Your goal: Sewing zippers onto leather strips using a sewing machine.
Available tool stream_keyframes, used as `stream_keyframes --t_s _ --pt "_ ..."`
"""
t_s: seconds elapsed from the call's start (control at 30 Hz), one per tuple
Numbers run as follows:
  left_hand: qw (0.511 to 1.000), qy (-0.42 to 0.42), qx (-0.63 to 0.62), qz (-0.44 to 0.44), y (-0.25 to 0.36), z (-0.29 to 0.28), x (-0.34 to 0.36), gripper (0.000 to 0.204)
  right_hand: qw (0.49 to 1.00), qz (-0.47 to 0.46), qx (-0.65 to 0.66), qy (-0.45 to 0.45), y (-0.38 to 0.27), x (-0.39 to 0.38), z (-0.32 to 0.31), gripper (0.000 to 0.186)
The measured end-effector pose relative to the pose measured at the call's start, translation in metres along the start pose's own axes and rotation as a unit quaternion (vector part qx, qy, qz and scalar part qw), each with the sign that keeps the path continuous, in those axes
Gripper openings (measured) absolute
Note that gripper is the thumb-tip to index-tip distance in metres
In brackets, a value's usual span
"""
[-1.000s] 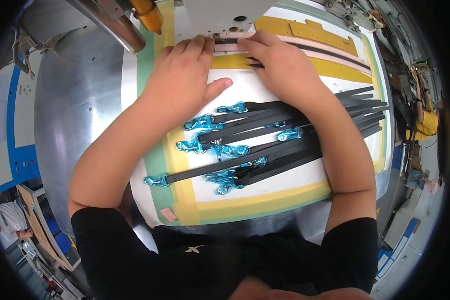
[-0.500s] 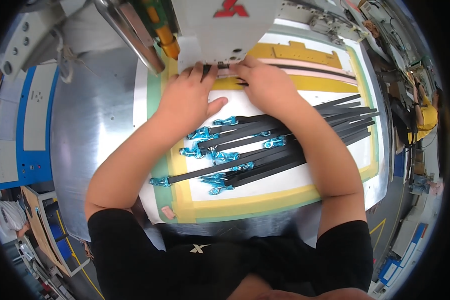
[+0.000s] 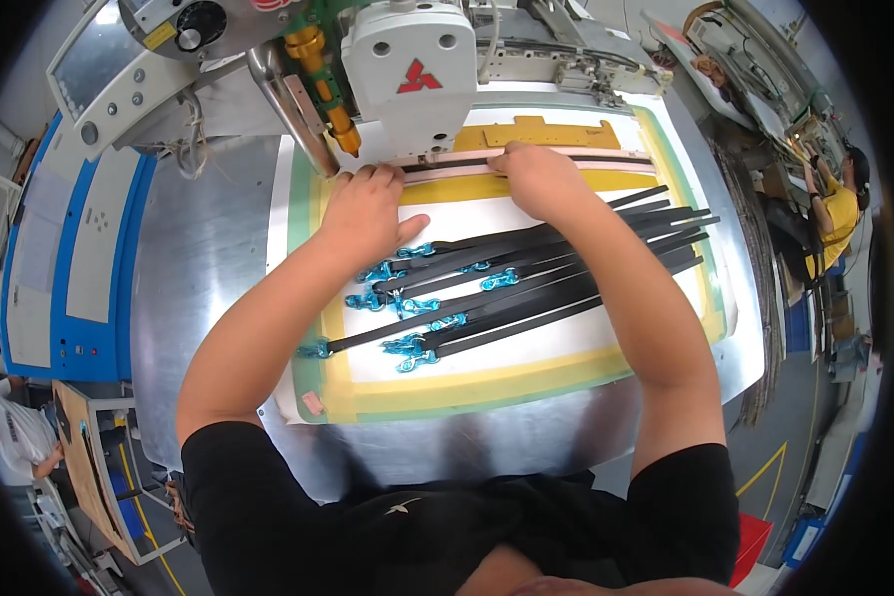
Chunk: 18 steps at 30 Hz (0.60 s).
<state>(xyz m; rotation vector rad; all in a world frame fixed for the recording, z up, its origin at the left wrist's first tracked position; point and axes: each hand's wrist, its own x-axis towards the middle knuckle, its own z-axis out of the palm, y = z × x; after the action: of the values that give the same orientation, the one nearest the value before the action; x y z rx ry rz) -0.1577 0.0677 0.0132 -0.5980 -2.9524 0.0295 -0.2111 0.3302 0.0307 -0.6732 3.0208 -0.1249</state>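
Note:
A long black strap (image 3: 477, 163) lies between pale pink strips (image 3: 606, 169) in a yellow fixture (image 3: 447, 189) under the white machine head (image 3: 412, 74). My left hand (image 3: 368, 211) rests at the strap's left end, fingers bent down on the fixture, thumb stretched out to the side. Further right, my right hand (image 3: 544, 181) has its fingers and thumb closed at the strap; its fingertips are partly hidden. Nearer to me lies a fan of several black straps (image 3: 526, 298) with blue-wrapped metal clips (image 3: 412, 306) at their left ends, partly beneath my right forearm.
A brass-coloured nozzle part (image 3: 343, 134) and a metal tube (image 3: 293, 109) hang left of the machine head. Yellow and green tape (image 3: 467, 399) borders the white work sheet. A blue-and-white cabinet (image 3: 79, 238) stands left. A person in yellow (image 3: 836, 228) is at far right.
My view has shifted, showing more of the machine. My hands have moved apart: the left to the strap's left end, the right further along it. More strap shows between them.

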Motion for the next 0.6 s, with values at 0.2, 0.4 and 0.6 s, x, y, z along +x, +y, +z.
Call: stream_keyframes --t_s 0.2,0.4,0.6 --pt "0.999 -0.035 0.006 -0.024 0.019 -0.017 0.012 0.072 1.000 0.005 0.010 0.025 -0.008 -0.002 0.002 0.040" --pt "0.999 -0.034 0.009 -0.028 0.020 0.000 0.025 0.072 0.999 -0.022 0.030 0.028 -0.003 0.005 0.009 0.041" --pt "0.997 -0.044 -0.001 -0.069 0.038 -0.008 0.026 0.075 0.998 -0.035 0.055 0.022 0.004 -0.001 0.005 0.044"
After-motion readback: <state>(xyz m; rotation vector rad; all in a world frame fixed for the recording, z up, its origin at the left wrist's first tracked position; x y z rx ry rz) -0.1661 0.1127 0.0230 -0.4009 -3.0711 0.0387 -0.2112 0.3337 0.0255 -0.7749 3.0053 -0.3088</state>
